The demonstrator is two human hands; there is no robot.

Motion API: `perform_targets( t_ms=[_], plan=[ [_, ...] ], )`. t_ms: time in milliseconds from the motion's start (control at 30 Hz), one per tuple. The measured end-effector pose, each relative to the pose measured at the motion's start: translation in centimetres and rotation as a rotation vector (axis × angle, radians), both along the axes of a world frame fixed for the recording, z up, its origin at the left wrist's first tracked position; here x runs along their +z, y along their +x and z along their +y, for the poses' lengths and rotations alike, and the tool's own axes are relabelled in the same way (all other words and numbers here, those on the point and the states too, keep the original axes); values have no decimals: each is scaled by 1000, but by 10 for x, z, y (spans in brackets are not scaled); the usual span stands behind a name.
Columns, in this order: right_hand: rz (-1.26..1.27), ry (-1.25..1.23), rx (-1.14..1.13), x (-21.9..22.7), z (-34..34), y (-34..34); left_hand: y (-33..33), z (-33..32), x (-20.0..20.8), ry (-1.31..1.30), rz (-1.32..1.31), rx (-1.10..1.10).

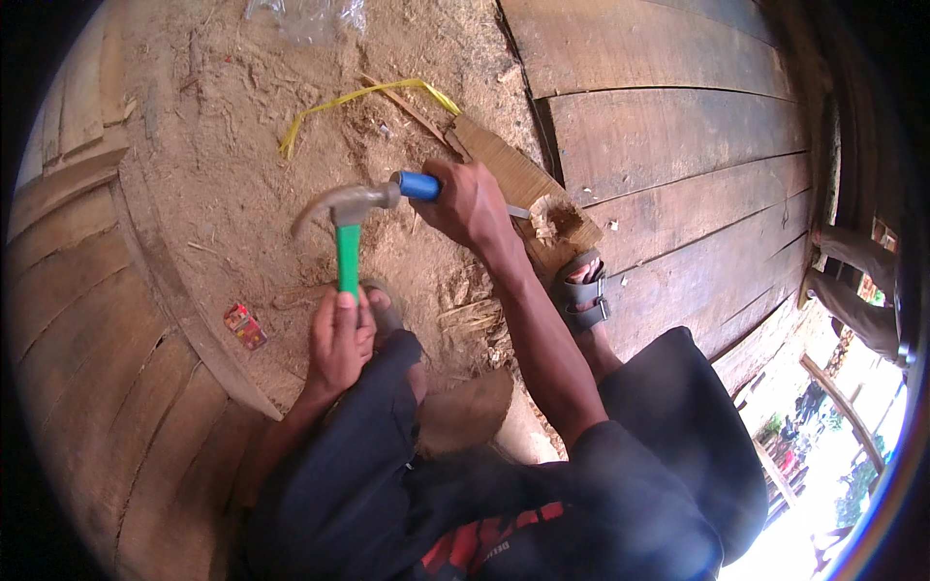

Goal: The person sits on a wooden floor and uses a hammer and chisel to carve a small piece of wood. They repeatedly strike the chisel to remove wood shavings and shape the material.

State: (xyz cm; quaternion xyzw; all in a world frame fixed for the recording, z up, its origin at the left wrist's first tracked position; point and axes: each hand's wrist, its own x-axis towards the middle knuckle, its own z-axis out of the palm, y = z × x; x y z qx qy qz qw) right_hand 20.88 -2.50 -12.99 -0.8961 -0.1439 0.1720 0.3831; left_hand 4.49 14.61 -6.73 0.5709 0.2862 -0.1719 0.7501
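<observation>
My left hand is closed around the green handle of a claw hammer, its metal head up and its curved claw pointing left. My right hand grips a chisel by its blue handle. The hammer's face is at the end of that handle, touching it or very nearly so. Out of the right fist comes the chisel's metal blade, pointing right toward a rough chipped hollow in a wooden board. My right sandalled foot is against the board's near end.
Sawdust and wood shavings cover the ground. A yellow strap lies beyond the hammer, with clear plastic farther off. A small red packet lies at left. Plank surfaces flank both sides. Another person's legs show at far right.
</observation>
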Motion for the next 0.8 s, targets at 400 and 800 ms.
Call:
perform_targets(
  t_ms=[400,800],
  plan=[
    [11,-34,-18,0,-2,-2,-6,24,-14,62,9,13],
    [-18,-16,-43,-5,-5,-1,28,20,14,143,-42,-9]
  ],
)
